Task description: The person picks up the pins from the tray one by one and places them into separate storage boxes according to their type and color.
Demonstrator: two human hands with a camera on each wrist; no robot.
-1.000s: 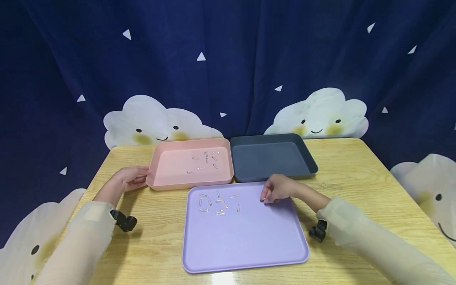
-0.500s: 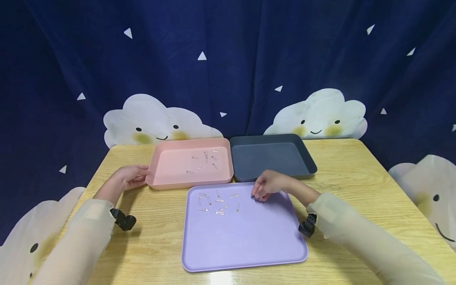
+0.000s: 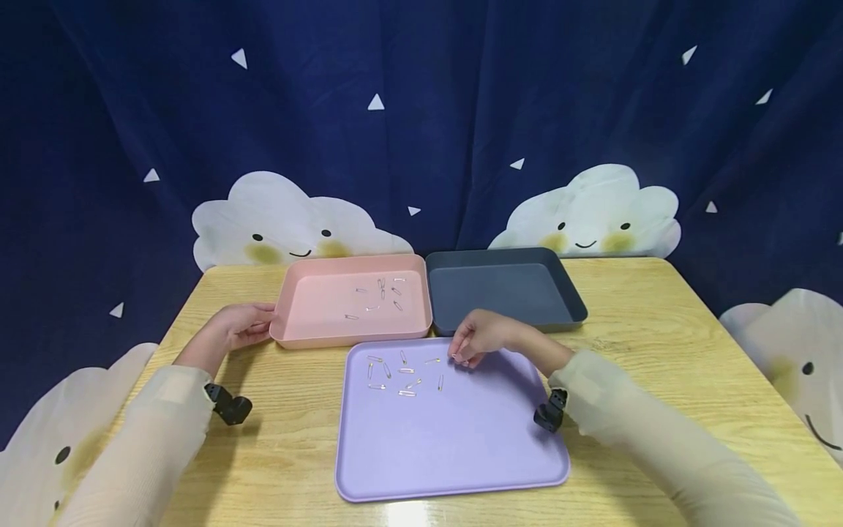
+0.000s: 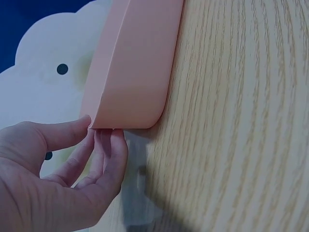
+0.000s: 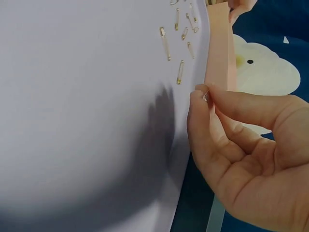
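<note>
My left hand (image 3: 246,327) holds the left end of a pink tray (image 4: 135,72), thumb at the rim and fingers against the outer wall. Over the back of a purple tray (image 3: 454,454), my right hand (image 3: 481,338) pinches a small silvery safety pin (image 5: 205,96) between thumb and index finger; most of it is hidden by the fingertips. Several gold safety pins (image 3: 406,370) lie scattered at the purple tray's back left, just left of that hand. Inside the pink tray are several silver safety pins (image 3: 383,294), mostly toward its right half.
A dark grey tray (image 3: 503,289) stands against the pink tray's right side, behind the purple one. All three sit on a wooden table (image 3: 632,307), with a dark blue curtain (image 3: 435,110) hanging behind its far edge.
My right hand has moved left over the purple tray, nearer the gold pins, still pinching the safety pin. The left hand stays at the pink tray.
</note>
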